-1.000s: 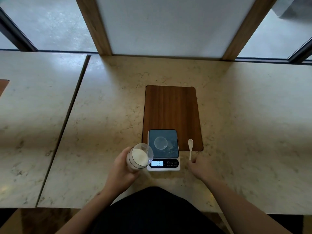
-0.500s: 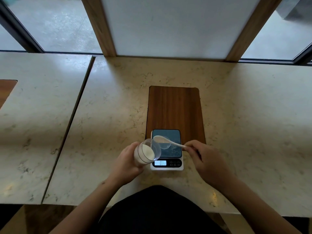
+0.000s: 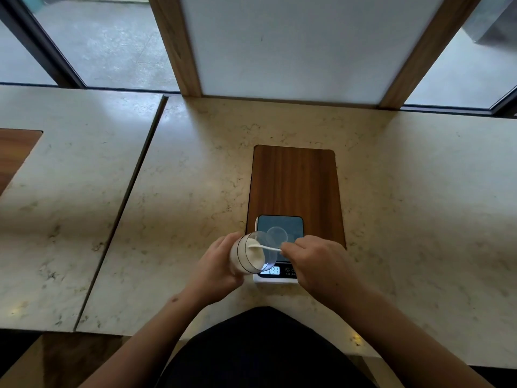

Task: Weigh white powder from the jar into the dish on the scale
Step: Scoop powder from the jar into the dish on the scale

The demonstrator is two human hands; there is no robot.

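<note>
My left hand (image 3: 214, 266) grips a clear jar (image 3: 251, 254) holding white powder, tilted with its mouth toward the right, just left of the scale (image 3: 279, 245). My right hand (image 3: 316, 261) pinches the handle of a white spoon (image 3: 263, 247), whose bowl is inside the jar's mouth on the powder. A small clear round dish (image 3: 277, 235) rests on the scale's dark glass platform; it looks bare. The lit display at the scale's front shows digits, partly hidden by the jar.
The scale sits at the near end of a brown wooden board (image 3: 295, 180) set on the marble counter (image 3: 419, 205). A seam (image 3: 126, 203) splits the counter on the left, with another wooden inset (image 3: 14, 152) at far left. Windows and a white panel stand behind.
My right hand picked up the spoon from the board beside the scale, carried it leftward over the dish, and its bowl now sits inside the jar. The jar tilted further toward the right.
</note>
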